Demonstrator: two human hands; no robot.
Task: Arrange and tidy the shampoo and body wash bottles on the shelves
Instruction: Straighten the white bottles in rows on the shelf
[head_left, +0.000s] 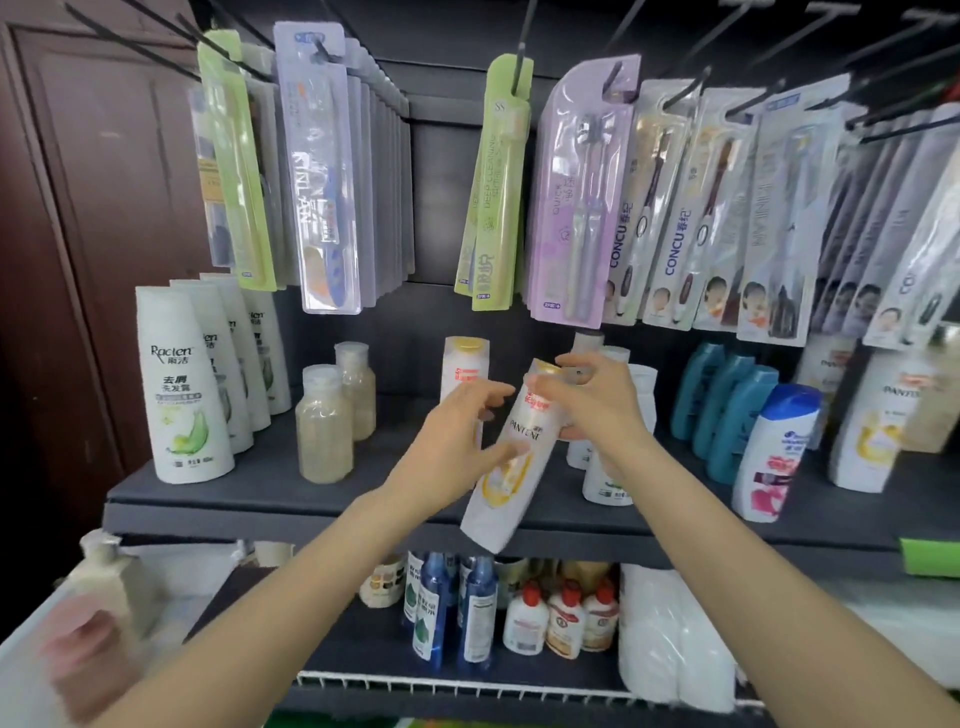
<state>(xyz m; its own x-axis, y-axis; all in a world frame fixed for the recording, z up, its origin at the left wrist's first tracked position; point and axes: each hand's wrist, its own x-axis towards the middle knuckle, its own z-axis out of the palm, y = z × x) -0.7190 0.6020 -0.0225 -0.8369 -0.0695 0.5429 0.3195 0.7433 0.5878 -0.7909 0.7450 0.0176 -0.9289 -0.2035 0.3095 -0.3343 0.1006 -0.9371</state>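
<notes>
A white Pantene bottle (511, 457) with a gold cap hangs tilted in front of the dark upper shelf (270, 488), its base past the shelf's front edge. My right hand (592, 400) grips it near the cap. My left hand (457, 441) holds its side, thumb across the label. Behind them stands another white gold-capped bottle (465, 364). White bottles (608, 478) are partly hidden by my right wrist.
A row of white Raclen bottles (182, 384) stands at the left, two clear bottles (324, 423) beside them. Teal bottles (727, 410), a Head & Shoulders bottle (774, 452) and Pantene bottles (872, 421) fill the right. Toothbrush packs (587, 192) hang above. The lower shelf holds small bottles (540, 618).
</notes>
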